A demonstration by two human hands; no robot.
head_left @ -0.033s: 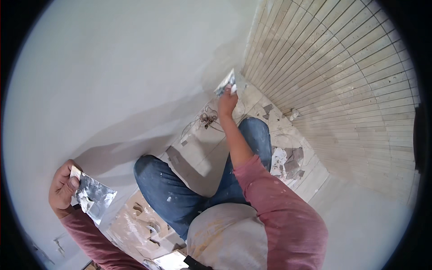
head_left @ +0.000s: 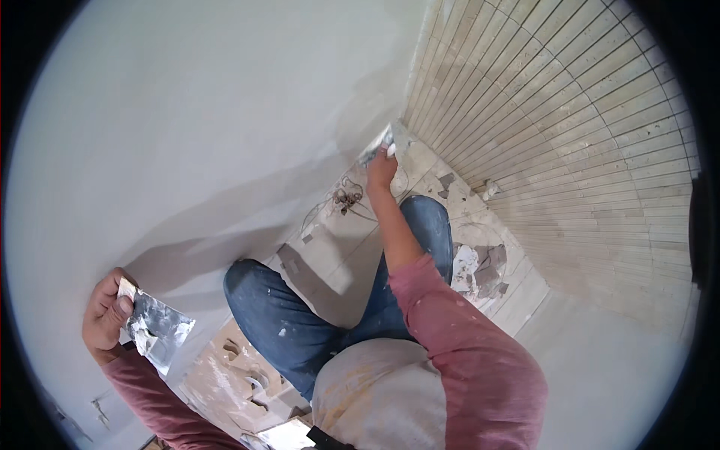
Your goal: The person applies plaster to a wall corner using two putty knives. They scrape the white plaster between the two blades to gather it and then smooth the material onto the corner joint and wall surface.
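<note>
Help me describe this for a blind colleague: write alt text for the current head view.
A person's right hand holds a flat blade low by a pale wall, near the corner with a slatted wall. The left hand holds a white-smeared metal blade. Beyond the bent, jeans-clad knees, debris lies on the floor.

Left hand [head_left: 103,315] holding scraper [head_left: 165,324], right hand [head_left: 381,172] likewise
</note>
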